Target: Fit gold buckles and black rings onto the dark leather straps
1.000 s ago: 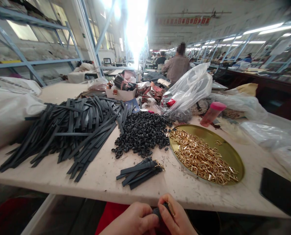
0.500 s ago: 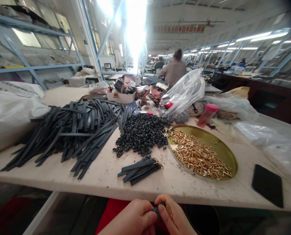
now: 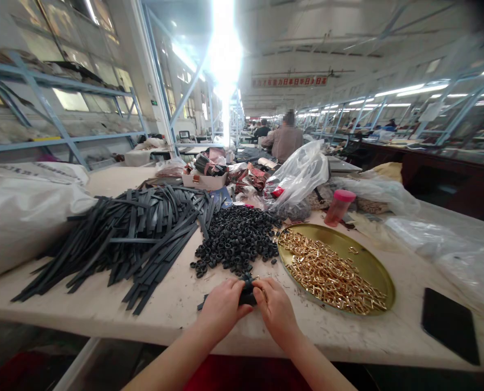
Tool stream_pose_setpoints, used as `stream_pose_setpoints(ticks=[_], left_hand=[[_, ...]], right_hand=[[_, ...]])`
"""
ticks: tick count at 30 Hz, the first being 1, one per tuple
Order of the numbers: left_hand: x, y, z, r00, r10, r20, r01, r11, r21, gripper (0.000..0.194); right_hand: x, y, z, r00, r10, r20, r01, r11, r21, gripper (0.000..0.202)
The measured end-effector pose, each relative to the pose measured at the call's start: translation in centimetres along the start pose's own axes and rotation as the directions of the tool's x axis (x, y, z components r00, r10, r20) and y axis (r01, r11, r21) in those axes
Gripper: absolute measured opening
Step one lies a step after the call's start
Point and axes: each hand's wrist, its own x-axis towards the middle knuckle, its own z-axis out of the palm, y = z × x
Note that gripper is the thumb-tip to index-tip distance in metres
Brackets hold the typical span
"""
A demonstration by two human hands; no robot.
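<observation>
Over the small bunch of black straps near the table's front edge, my left hand (image 3: 224,305) and my right hand (image 3: 275,310) are side by side with fingers curled in. Between them shows a dark strap (image 3: 248,297), which both hands grip; its far parts are hidden by my fingers. Just beyond my fingertips lies a heap of small black loops (image 3: 240,236). To the right, gold buckles (image 3: 333,277) fill much of a round gold tray (image 3: 374,260). A large heap of loose black straps (image 3: 156,222) spreads to the left.
A black phone-like slab (image 3: 449,325) lies at the right front. Behind the tray stands a pink-lidded jar (image 3: 339,207) near a clear plastic bag (image 3: 301,176). A white sack (image 3: 26,217) bulges at the left; a small box (image 3: 204,182) sits at the back. A person (image 3: 286,138) sits farther off.
Both hands have moved from below the table edge up and forward to the small strap bunch, which they now mostly cover. The camera view has tilted up a little.
</observation>
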Motion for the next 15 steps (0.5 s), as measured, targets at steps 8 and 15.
stream_pose_setpoints(ticks=[8,15], left_hand=[[1.6,-1.8,2.8,1.0,-0.024,-0.019,0.026,0.988,0.155,0.044],[1.8,-2.7,2.7,0.997,-0.032,-0.074,0.039,0.994,0.101,0.02]], right_hand=[[2.0,2.7,3.4,0.998,0.055,0.003,-0.055,0.998,0.017,0.042],[-0.3,7.6,4.4,0.998,0.047,0.03,-0.048,0.998,0.034,0.065]])
